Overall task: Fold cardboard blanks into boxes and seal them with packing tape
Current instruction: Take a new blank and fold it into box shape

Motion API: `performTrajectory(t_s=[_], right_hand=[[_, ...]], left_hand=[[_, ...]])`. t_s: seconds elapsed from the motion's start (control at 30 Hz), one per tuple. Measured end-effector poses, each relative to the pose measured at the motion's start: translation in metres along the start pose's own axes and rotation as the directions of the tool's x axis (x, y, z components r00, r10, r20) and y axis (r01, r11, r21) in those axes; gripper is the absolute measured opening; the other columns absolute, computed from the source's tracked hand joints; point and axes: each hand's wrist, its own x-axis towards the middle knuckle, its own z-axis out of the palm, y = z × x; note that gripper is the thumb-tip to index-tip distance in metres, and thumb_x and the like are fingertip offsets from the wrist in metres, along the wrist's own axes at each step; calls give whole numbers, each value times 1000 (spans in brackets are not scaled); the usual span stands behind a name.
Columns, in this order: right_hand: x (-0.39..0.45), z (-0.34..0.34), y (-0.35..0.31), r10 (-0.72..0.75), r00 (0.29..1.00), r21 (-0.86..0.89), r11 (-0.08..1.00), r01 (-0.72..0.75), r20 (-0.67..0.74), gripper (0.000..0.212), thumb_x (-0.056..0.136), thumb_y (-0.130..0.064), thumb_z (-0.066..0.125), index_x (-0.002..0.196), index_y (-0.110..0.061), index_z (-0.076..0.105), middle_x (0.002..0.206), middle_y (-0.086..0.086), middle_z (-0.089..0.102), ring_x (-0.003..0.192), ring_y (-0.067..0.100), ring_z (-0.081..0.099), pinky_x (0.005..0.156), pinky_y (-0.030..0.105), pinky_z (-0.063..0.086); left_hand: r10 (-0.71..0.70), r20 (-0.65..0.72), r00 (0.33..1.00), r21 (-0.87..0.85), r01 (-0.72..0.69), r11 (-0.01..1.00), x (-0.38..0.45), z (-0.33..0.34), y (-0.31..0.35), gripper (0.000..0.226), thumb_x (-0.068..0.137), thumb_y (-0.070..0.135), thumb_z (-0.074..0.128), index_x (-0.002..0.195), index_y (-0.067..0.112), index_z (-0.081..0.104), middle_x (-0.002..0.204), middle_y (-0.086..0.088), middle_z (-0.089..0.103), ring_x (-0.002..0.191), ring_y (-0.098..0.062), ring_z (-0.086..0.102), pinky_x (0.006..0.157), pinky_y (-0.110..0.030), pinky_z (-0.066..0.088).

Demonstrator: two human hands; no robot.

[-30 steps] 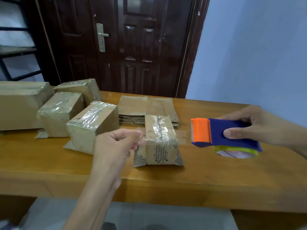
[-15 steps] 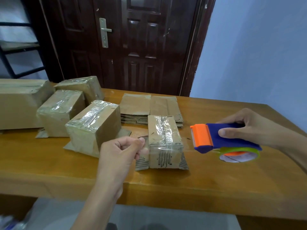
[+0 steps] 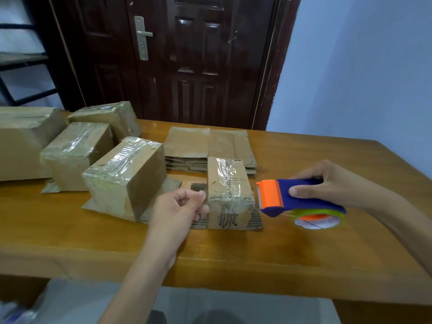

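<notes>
My left hand [image 3: 177, 206] is curled in a pinch just left of the small taped box [image 3: 228, 195], thumb and fingertips closed together — whether they hold a tape end, I cannot tell. My right hand [image 3: 327, 183] grips the blue-and-orange tape dispenser [image 3: 297, 198], held just right of that box. The box stands near the middle of the tabletop [image 3: 304, 249], in front of a stack of flat cardboard blanks [image 3: 205, 146] — three sealed boxes [image 3: 124, 174] sit to its left.

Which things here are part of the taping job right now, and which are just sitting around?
In the job:
small box
tape dispenser
flat blanks
left hand
right hand

Lying about:
three taped boxes
large carton
door
</notes>
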Motion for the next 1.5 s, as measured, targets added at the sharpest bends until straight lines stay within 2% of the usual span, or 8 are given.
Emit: performTrajectory(t_s=[0.23,0.53,0.77,0.9,1.03,1.13,1.27,1.5], right_hand=[[19,6,9,24,999,43,999,-25,29,25,89,-50,69,96,-31,84,88,0,80,74,17,73,67,28,51],[24,11,17,-10,1000,58,998,9,10,31,92,-45,67,105,-21,82,88,-2,80,74,14,73,63,20,50],[24,13,22,-7,1000,83,997,9,-21,29,93,-45,68,102,-22,82,87,0,80,74,15,74,66,25,50],[20,14,22,-23,999,87,996,25,-27,26,94,-44,68,102,-24,81,91,-1,80,80,18,75,69,27,52],[19,14,22,-25,999,65,998,26,-24,28,95,-43,67,105,-21,81,92,-1,80,81,19,75,72,29,54],[17,13,22,-18,999,54,998,20,-27,30,96,-43,67,109,-20,80,94,-2,80,83,19,76,73,28,55],[11,7,26,1,999,36,999,1,-54,32,93,-45,66,110,-22,79,92,-5,80,81,15,76,70,25,52],[-4,-2,25,-28,999,23,999,29,-41,27,94,-41,68,113,-26,79,90,-7,80,78,13,75,65,19,52]], left_hand=[[-35,117,993,3,35,999,12,5,-7,29,107,29,56,87,12,67,72,2,69,71,-10,62,68,-18,47],[-29,7,1000,37,28,999,12,26,-15,45,110,45,39,76,25,60,65,-1,59,66,-19,61,79,-40,53],[139,39,990,346,-144,927,32,24,-26,45,110,46,38,85,22,67,58,5,61,49,-14,59,59,-42,58],[591,-112,799,479,-478,736,29,12,-22,26,112,41,39,106,31,63,95,12,69,85,1,66,70,-32,60],[755,383,532,436,-825,360,30,10,-10,51,112,46,27,148,25,57,156,11,51,150,-7,37,121,-32,33],[600,584,546,480,-829,288,44,10,-14,55,111,53,23,160,31,38,166,17,34,158,-1,14,129,-42,22],[607,587,535,455,-839,300,52,9,-15,51,112,45,27,158,31,43,163,20,38,156,4,18,128,-27,14],[628,548,552,420,-831,364,53,11,-18,48,112,44,32,153,28,51,158,19,48,154,-1,28,126,-45,32]])
